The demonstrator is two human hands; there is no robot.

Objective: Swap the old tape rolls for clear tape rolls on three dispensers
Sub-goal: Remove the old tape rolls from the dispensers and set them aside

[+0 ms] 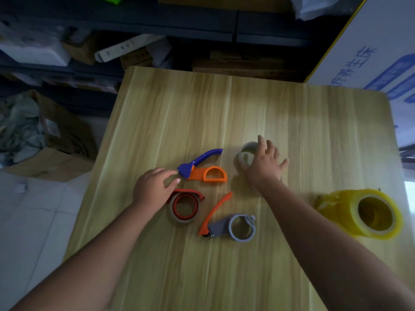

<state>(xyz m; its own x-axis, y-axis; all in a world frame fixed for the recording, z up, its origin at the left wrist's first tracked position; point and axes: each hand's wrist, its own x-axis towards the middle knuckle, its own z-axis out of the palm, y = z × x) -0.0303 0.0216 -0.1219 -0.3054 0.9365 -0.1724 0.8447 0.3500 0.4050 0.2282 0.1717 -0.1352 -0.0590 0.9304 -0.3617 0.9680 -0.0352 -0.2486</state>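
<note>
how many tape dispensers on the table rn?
3. Purple-handled orange dispenser mid-table by the left hand; red dispenser partly under that hand, with a roll; grey dispenser with an orange handle nearest the camera. None seem hidden.

A pale wood-grain desk [224, 113] stands on a light tiled floor [33, 221] in dim light, with dark shelving [157, 25] beyond its far edge, an open cardboard box [67, 140] off its left edge, and a white printed carton [377, 52] at its far right corner.

One cam only, head-worn, looking fwd and steeply down onto the wooden table [224, 113] from close above its near edge; far edge toward top, shelving beyond it.
</note>
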